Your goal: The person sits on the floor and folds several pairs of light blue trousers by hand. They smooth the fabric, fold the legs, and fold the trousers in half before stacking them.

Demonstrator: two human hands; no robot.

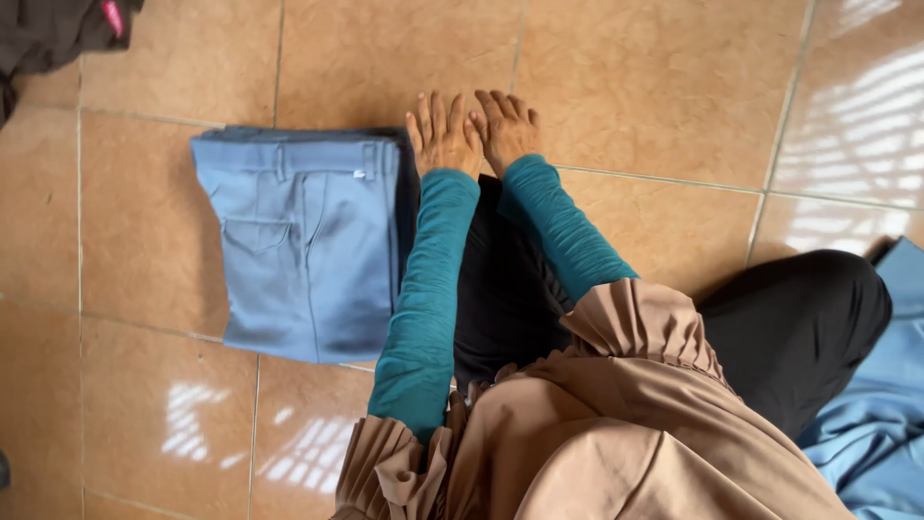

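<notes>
While both palms press flat on the far end of a black garment (505, 289), the left hand (442, 133) and right hand (507, 127) lie side by side, fingers spread and released, gripping nothing. The black garment runs from the hands back toward the person's lap, touching the right edge of the folded blue trousers (306, 246). Left of the trousers is bare tile floor (144, 385). Well right of the trousers, light blue cloth (871, 424). Far up-left of the trousers, a dark garment (48, 29).
</notes>
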